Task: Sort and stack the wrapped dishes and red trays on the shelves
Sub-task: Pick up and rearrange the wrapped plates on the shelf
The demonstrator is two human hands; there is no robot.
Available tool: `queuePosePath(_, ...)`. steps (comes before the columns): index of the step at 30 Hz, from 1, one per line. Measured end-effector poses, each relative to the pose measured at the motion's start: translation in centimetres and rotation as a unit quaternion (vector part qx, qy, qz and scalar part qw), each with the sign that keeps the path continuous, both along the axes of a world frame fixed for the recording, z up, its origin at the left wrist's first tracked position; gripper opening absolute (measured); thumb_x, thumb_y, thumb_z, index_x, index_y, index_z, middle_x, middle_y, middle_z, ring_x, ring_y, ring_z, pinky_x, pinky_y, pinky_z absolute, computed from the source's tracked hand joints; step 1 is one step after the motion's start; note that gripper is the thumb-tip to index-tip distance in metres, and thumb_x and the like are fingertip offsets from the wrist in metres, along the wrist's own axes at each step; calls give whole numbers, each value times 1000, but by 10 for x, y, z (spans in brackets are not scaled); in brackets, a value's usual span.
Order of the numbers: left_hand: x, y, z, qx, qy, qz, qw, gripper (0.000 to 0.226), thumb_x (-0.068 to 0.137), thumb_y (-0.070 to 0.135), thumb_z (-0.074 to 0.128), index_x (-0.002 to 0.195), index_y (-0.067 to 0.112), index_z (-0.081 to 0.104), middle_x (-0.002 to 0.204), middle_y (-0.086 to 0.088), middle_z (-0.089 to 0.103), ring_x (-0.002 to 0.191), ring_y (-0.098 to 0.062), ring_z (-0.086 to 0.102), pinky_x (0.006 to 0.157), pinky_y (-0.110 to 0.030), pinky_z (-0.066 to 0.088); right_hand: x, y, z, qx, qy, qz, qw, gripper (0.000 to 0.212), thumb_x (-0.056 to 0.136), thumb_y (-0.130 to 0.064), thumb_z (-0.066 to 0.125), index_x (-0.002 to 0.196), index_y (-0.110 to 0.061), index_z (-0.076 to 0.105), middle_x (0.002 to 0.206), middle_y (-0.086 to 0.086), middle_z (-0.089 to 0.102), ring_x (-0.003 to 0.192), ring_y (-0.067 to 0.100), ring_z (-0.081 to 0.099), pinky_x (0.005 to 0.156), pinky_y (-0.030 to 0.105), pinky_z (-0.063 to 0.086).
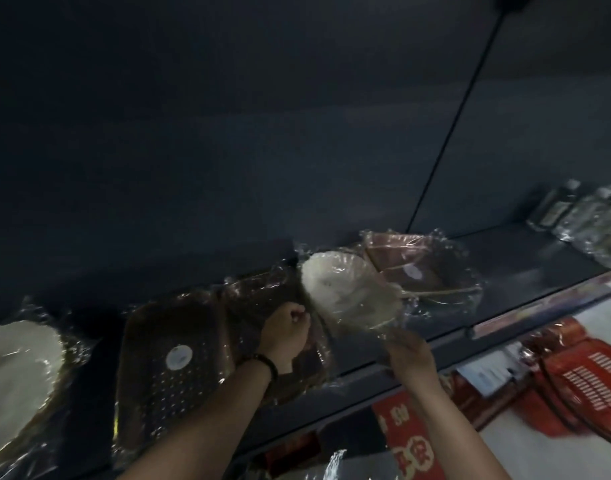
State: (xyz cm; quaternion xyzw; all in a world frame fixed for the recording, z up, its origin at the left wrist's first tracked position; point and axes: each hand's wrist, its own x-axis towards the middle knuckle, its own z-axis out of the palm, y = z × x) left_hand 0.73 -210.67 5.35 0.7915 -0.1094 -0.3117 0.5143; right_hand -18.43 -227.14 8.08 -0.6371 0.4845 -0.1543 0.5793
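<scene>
Curling tight, the left fingers point(297, 315) close at the top edge of a wrapped tray point(259, 299), and the left hand point(286, 332) seems to grip it there, probably to keep it from sliding while its neighbour is handled. This tray lies on the shelf point(539, 254), overlapping a stickered tray point(169, 368) on its left.

The right fingers point(390, 336) are smeared by motion. They reach the lower rim of the wrapped dish point(342, 289), but I cannot tell whether they hold it or only touch it. The right hand point(409, 351) comes in from below, a sensible way to take a round, film-slick dish by its underside.

That dish sits tilted on the shelf, between the gripped tray and a back tray point(411, 265), leaning over the latter's near corner. Being wedged among trays, it looks like the piece to pull out and join with its own kind.

A second dish point(16, 368) lies at the far left. Bare red trays point(588, 379) sit lower down on the right, off this shelf.
</scene>
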Motion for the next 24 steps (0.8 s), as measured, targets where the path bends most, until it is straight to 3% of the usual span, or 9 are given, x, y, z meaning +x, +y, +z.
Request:
queuePosePath(2, 18, -36, -35, 9, 15, 14, 1000, 34, 69, 64, 55, 97, 47, 64, 109, -10, 77, 99, -32, 78, 89, -55, 64, -1, -19, -10, 41, -8, -5, 999, 16, 99, -11, 63, 111, -16, 73, 84, 8, 73, 73, 30, 70, 60, 35, 47)
queuePosePath(5, 28, -71, -38, 30, 27, 32, 999, 58, 70, 68, 56, 99, 18, 58, 107, -17, 77, 95, -36, 79, 85, -54, 65, 0, -36, -15, 85, -27, -4, 996, 22, 97, -21, 67, 119, -23, 70, 106, 10, 77, 93, 29, 77, 62, 32, 58)
queuePosePath(7, 29, -82, -30, 28, 52, 49, 997, 68, 71, 68, 60, 110, 12, 55, 111, -18, 76, 94, -38, 79, 80, -55, 66, 0, -41, -14, 100, -45, 0, 994, 25, 95, -25, 72, 120, -22, 69, 110, 11, 77, 98, 29, 76, 64, 32, 59)
queuePosePath(9, 16, -87, -3, 25, 94, 56, 994, 56, 85, 53, 60, 118, 9, 54, 108, -21, 74, 86, -38, 79, 72, -55, 67, -2, -44, -12, 121, -55, 3, 991, 29, 93, -26, 77, 120, -21, 70, 111, 10, 77, 97, 28, 77, 65, 32, 59)
queuePosePath(11, -10, -84, 50, 19, 137, 66, 988, 15, 102, 21, 53, 107, 6, 53, 90, -22, 73, 70, -33, 76, 68, -52, 67, -1, -45, -12, 140, -64, 6, 988, 25, 93, -26, 77, 117, -19, 72, 113, 9, 78, 95, 27, 78, 69, 35, 59)
queuePosePath(13, -16, -84, 63, 22, 155, 82, 984, 11, 103, 0, 46, 95, 5, 54, 76, -18, 71, 61, -30, 72, 75, -52, 67, 1, -44, -8, 145, -68, 20, 987, 19, 95, -24, 75, 114, -23, 75, 109, 5, 79, 96, 27, 78, 73, 37, 59)
queuePosePath(16, -14, -87, 63, 13, 165, 107, 980, 13, 101, -6, 42, 98, 4, 51, 84, -22, 68, 62, -32, 71, 83, -56, 65, 2, -47, -6, 148, -79, 35, 985, 18, 96, -22, 72, 113, -27, 77, 105, 1, 81, 96, 27, 78, 73, 36, 58)
queuePosePath(20, -6, -82, 59, 7, 99, 125, 987, 30, 100, 0, 44, 129, 6, 48, 101, -24, 68, 61, -34, 76, 60, -52, 66, 4, -49, -9, 146, -89, 28, 985, 24, 96, -21, 72, 120, -25, 74, 105, 8, 80, 90, 29, 79, 71, 36, 57)
queuePosePath(24, -5, -59, 65, -4, 68, 142, 988, 36, 100, 4, 48, 136, 10, 47, 123, -24, 61, 80, -44, 76, 58, -52, 66, 5, -47, -14, 114, -105, 12, 988, 25, 90, -27, 74, 112, -17, 74, 88, 6, 76, 81, 27, 68, 68, 34, 51)
